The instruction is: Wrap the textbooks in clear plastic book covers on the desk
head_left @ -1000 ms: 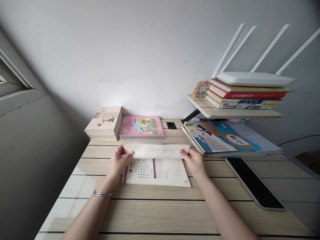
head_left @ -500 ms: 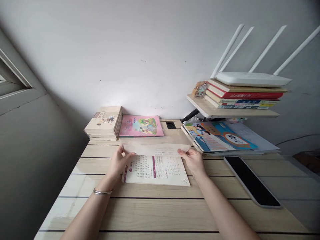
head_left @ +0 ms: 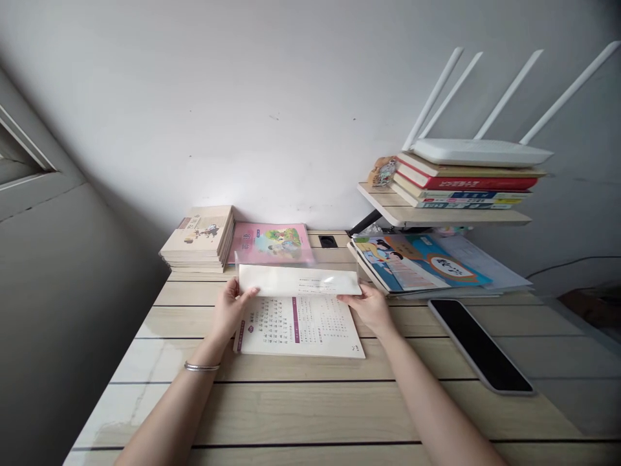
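An open workbook (head_left: 310,330) with printed pages lies on the wooden table in front of me. Across its far part a white page strip (head_left: 301,279) is raised, with a clear plastic sheet (head_left: 334,264) around and beyond it. My left hand (head_left: 231,307) pinches the strip's left end between thumb and fingers; a silver bangle (head_left: 202,367) circles that wrist. At the right end, my right hand (head_left: 371,307) grips the same strip, thumb on the near side. The fingertips behind the strip are hidden.
Stacked beige books (head_left: 200,239) and a pink book (head_left: 274,243) stand at the back left. On the right are colourful textbooks (head_left: 417,262), a phone (head_left: 478,345), and a small shelf (head_left: 436,215) bearing books and a white router (head_left: 480,152).
The strip between my hands now shows more of its white surface and looks flatter and more upright. My right thumb has shifted slightly left and down. The whole view has moved slightly.
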A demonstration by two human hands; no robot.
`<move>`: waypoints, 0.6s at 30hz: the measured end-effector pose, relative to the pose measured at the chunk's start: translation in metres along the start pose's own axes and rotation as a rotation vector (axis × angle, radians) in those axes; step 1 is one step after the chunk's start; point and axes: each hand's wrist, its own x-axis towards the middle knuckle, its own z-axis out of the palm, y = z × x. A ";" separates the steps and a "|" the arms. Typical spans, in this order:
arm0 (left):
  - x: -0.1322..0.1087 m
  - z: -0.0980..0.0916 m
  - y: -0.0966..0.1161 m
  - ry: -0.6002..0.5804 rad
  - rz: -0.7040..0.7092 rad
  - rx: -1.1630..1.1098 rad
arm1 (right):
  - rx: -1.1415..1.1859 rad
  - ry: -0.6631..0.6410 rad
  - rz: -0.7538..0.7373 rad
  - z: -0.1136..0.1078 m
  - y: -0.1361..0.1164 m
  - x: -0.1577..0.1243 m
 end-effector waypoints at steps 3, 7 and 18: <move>-0.001 -0.003 0.002 -0.052 -0.002 0.014 | 0.096 -0.034 0.047 0.001 -0.002 -0.001; -0.002 -0.002 0.001 -0.046 -0.035 -0.012 | 0.238 -0.063 0.110 0.003 -0.006 -0.004; -0.006 0.004 0.007 -0.009 -0.109 -0.096 | 0.341 0.034 0.166 0.011 -0.005 -0.004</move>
